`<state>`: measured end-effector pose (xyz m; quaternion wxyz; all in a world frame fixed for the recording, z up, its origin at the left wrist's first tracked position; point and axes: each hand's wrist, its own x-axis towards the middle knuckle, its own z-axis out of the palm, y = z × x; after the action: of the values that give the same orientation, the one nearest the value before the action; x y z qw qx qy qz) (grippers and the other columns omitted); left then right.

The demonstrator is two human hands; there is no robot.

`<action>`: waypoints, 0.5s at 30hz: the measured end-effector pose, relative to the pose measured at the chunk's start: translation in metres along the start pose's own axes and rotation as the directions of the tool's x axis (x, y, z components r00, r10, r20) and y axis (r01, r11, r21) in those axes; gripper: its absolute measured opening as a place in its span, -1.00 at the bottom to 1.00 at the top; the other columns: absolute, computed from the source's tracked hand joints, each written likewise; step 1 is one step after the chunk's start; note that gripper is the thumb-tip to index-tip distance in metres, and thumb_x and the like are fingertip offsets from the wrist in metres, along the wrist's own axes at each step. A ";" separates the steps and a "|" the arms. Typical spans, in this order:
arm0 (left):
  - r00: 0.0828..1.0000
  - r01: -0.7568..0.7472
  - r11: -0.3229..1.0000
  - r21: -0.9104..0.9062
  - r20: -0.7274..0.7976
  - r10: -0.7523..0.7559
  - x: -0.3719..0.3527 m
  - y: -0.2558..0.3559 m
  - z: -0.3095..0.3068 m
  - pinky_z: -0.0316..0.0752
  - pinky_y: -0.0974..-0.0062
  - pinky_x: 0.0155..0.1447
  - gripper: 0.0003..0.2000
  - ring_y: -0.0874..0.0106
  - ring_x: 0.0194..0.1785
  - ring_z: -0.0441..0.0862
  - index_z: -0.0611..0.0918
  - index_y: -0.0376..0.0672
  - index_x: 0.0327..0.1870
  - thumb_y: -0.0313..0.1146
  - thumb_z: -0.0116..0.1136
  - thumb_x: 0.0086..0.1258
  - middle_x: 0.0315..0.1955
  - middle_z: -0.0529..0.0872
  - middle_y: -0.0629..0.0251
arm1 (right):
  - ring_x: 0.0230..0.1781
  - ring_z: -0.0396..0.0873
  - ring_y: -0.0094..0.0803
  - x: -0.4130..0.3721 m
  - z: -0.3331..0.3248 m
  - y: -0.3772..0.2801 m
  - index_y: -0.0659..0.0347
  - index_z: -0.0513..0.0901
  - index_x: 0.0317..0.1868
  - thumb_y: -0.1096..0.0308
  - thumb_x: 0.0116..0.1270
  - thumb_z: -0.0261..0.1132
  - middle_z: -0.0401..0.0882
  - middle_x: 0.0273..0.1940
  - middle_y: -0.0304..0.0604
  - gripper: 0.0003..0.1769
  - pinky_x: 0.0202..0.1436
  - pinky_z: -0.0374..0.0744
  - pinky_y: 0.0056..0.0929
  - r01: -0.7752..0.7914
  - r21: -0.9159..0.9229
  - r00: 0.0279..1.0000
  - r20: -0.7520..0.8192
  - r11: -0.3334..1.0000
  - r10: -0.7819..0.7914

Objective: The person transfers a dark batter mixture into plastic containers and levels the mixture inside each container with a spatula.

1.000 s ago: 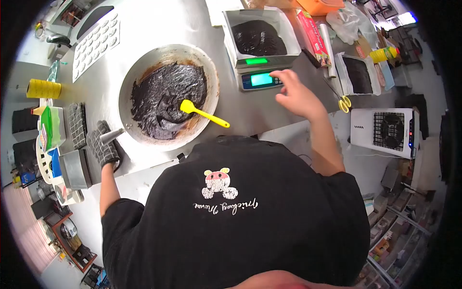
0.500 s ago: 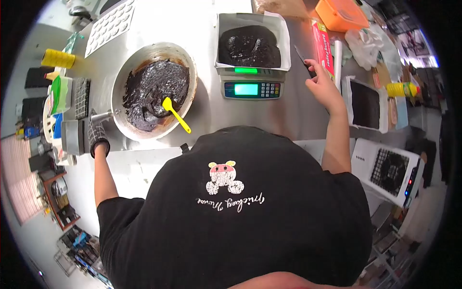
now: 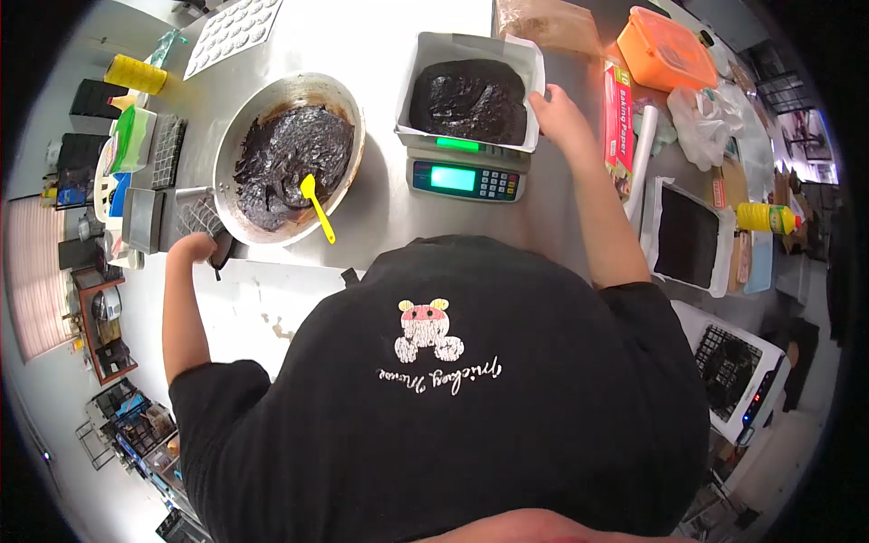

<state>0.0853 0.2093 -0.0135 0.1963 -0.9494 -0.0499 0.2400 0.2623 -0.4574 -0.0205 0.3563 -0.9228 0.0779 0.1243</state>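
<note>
A metal pan (image 3: 348, 109) of dark batter stands on the steel table, with a yellow spatula (image 3: 316, 206) resting in it. My left hand (image 3: 201, 226), in a checked oven glove, grips the pan handle (image 3: 188, 193) at the pan's left. A paper-lined tray (image 3: 425, 47) filled with dark batter sits on a digital scale (image 3: 466, 177). My right hand (image 3: 559, 119) grips the tray's right rim.
A second lined tray of dark batter (image 3: 686, 237) lies at the right, near a baking paper box (image 3: 619, 124), an orange container (image 3: 666, 47) and a yellow bottle (image 3: 766, 218). A mould sheet (image 3: 233, 23) lies at the back left. Boxes and cloths crowd the left edge.
My right hand moved from the scale's buttons out to the right, then back onto the right rim of the tray on the scale. My left hand stayed on the pan handle.
</note>
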 end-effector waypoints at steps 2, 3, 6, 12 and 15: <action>0.983 0.035 0.993 -0.111 0.184 -0.014 -0.016 0.023 -0.028 0.45 0.20 0.10 -0.68 0.07 -0.02 0.60 0.63 -0.31 -0.13 -0.32 -0.14 0.33 -0.09 0.64 -0.05 | 0.14 0.46 0.05 -0.002 0.003 -0.007 0.33 0.20 0.31 -0.09 0.14 0.13 0.48 0.10 0.23 -0.15 0.21 0.40 -0.16 0.018 -0.074 0.999 -0.038 0.997 -0.021; 1.000 0.020 0.920 -0.391 -0.001 -0.022 -0.037 0.081 -0.109 0.42 0.23 0.15 -0.65 0.07 0.04 0.58 0.59 -0.33 -0.01 -0.29 -0.11 0.35 -0.03 0.60 -0.08 | 0.10 0.50 0.06 -0.002 0.003 -0.009 0.34 0.16 0.32 -0.04 0.11 0.17 0.50 0.06 0.25 -0.13 0.17 0.44 -0.15 0.036 -0.149 0.996 -0.077 0.988 -0.048; 0.929 -0.364 0.270 -0.892 -0.370 0.030 -0.011 0.183 -0.190 0.40 0.49 0.16 -0.59 0.41 0.06 0.57 0.50 -0.29 0.16 -0.20 0.05 0.41 0.01 0.64 0.14 | -0.01 0.56 0.11 -0.003 0.007 -0.013 0.34 0.03 0.34 0.16 0.06 0.22 0.55 -0.05 0.31 -0.11 0.08 0.50 -0.11 0.035 -0.094 0.985 -0.168 0.995 -0.050; 0.953 -0.224 0.553 -0.802 -0.298 -0.046 0.100 0.337 -0.218 0.49 0.38 0.04 -0.34 0.33 -0.16 0.61 0.31 -0.26 0.32 -0.08 0.17 0.26 -0.12 0.65 -0.02 | -0.07 0.56 0.18 0.003 0.013 -0.010 0.31 -0.02 0.35 0.46 0.06 0.10 0.56 -0.11 0.33 -0.19 0.02 0.50 -0.03 0.084 -0.159 0.971 -0.207 0.984 -0.117; 0.996 -0.087 0.441 -0.893 -0.083 0.027 0.101 0.352 -0.228 0.51 0.37 -0.01 -0.38 0.35 -0.25 0.61 0.40 -0.25 0.26 -0.14 0.19 0.18 -0.19 0.68 0.02 | -0.08 0.56 0.18 -0.004 0.010 -0.012 0.26 -0.05 0.37 0.50 0.09 0.06 0.56 -0.09 0.31 -0.20 0.01 0.51 -0.03 0.116 -0.157 0.969 -0.197 0.981 -0.146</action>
<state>0.2834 -0.1743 -0.0128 -0.3411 -0.9175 -0.1315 0.1570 0.2599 -0.4411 -0.0191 0.2860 -0.9572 0.0442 0.0087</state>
